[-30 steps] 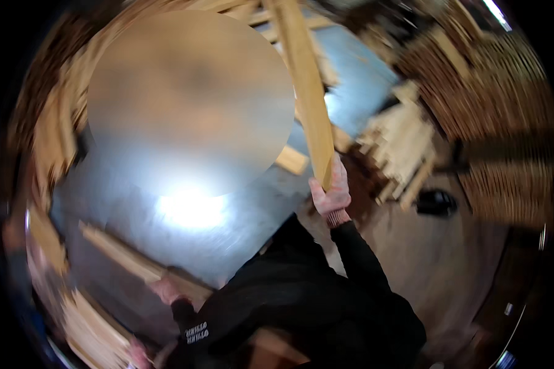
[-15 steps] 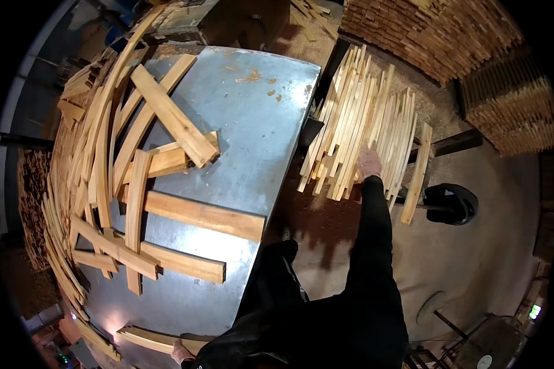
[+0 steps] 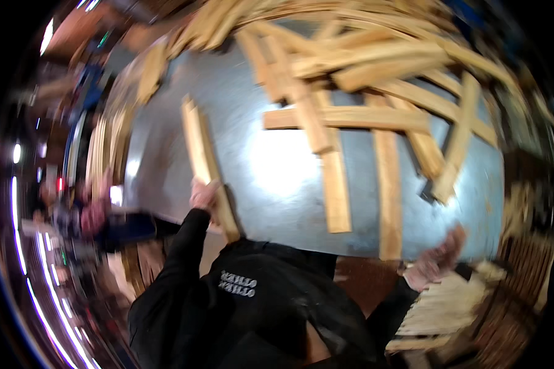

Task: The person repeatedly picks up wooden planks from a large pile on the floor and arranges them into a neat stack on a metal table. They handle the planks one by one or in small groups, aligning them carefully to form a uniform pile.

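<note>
My left hand is closed around a pair of pale wooden boards, which lie lengthwise on the metal table at its left side. The boards' near end reaches the table's front edge, close to my body. My right hand holds nothing and is off the table's front right edge, its fingers stretched out and slightly blurred. Nearest to it on the tabletop is a single wooden board pointing toward me.
Loose boards lie crisscrossed over the table's middle and right, with more heaped along its far edge. A stack of pale slats stands below my right hand. At the left, another person is beside upright boards.
My view has swung left to face the table. My right hand has come off the slat stack, while my left still grips the boards, now farther in on the tabletop.
</note>
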